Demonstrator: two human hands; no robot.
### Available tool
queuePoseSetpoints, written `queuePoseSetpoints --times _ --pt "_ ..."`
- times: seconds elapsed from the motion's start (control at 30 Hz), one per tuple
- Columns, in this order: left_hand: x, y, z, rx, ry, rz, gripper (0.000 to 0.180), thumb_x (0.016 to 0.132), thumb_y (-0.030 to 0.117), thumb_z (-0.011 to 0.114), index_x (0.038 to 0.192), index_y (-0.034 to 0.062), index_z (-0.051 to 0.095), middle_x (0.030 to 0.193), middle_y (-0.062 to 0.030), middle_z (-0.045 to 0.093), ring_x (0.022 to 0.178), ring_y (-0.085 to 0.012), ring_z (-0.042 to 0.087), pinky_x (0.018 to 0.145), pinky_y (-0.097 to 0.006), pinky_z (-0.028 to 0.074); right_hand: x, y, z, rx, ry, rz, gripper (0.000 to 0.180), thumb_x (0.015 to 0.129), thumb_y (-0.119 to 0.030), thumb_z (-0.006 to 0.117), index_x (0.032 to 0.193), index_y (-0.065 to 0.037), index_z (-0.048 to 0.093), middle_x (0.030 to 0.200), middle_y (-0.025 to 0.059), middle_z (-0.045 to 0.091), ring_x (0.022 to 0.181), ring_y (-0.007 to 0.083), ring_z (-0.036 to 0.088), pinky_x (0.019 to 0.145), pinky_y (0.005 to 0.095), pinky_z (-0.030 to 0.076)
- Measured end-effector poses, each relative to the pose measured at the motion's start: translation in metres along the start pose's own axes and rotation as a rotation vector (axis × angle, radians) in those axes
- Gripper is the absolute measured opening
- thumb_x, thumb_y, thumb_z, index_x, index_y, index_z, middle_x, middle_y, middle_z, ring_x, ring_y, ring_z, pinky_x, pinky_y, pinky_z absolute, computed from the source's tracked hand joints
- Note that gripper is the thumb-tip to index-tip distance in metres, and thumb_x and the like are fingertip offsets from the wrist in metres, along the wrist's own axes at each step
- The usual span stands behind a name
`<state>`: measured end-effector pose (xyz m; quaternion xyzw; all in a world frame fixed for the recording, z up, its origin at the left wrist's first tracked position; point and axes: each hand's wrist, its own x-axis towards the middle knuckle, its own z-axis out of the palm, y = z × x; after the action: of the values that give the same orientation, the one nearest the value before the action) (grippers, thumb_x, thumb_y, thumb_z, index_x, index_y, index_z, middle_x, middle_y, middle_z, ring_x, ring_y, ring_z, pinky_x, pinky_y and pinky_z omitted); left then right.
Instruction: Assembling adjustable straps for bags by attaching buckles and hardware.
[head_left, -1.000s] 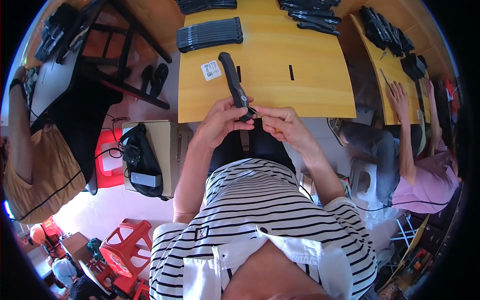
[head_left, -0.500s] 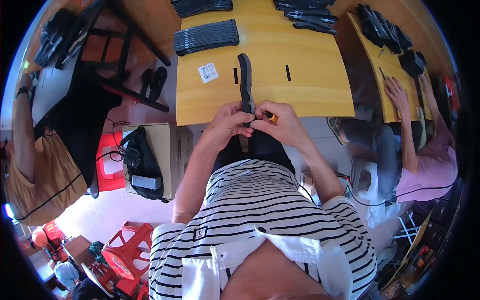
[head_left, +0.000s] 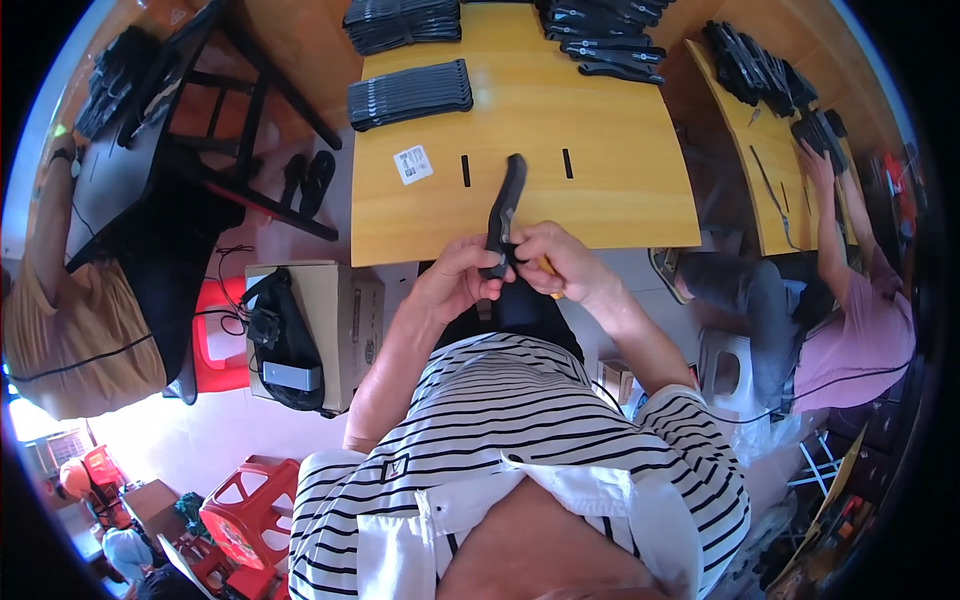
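Both-hands grip at black handle's (head_left: 503, 215) base

Yellow wooden tables (head_left: 610, 140), red plastic stools (head_left: 245, 520), pale floor (head_left: 190, 440)

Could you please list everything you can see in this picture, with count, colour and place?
Long tool part: one, black, held upright over the near table edge.
Small item: one, orange-yellow, in the right hand, mostly hidden.
Table: one, yellow wood, ahead.
Stacks of black parts: several, on the far table edge.
Small strips: two, black, flat on the table.
Label: one, white, on the table's left.
Cardboard box: one, brown, on the floor at left, black bag on it.
Plastic stool: one, red, lower left.
Co-worker: one, pink shirt, at the right table.
Left hand: grip on the part's lower end.
Right hand: grip beside it.
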<state>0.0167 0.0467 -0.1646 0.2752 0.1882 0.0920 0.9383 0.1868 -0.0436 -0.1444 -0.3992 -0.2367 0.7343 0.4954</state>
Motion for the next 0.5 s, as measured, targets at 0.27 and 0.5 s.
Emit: queuePoseSetpoints --times 0.27,0.5 --pt "-0.01 0.012 -0.001 0.215 -0.172 -0.183 0.039 0.078 0.016 0.056 0.108 -0.007 0.048 0.074 -0.0123 0.06 0.057 -0.0186 0.062 0.059 -0.028 0.055 -0.008 -0.022 -0.015 -0.129 -0.026 -0.16 0.025 0.076 -0.017 0.048 0.055 -0.006 0.041 0.041 -0.0001 0.037 0.029 0.0055 0.028 0.029 0.02 0.019" --pt "0.004 0.013 0.021 0.496 0.072 -0.066 0.03 0.078 0.008 0.044 0.105 -0.0023 0.047 0.074 -0.0091 0.057 0.058 -0.0145 0.055 0.055 -0.025 0.048 0.007 0.0 0.004 -0.118 -0.12 -0.133 0.025 0.075 -0.015 0.049 0.053 -0.008 0.038 0.042 -0.0011 0.035 0.032 0.0057 0.031 0.03 0.0195 0.021"
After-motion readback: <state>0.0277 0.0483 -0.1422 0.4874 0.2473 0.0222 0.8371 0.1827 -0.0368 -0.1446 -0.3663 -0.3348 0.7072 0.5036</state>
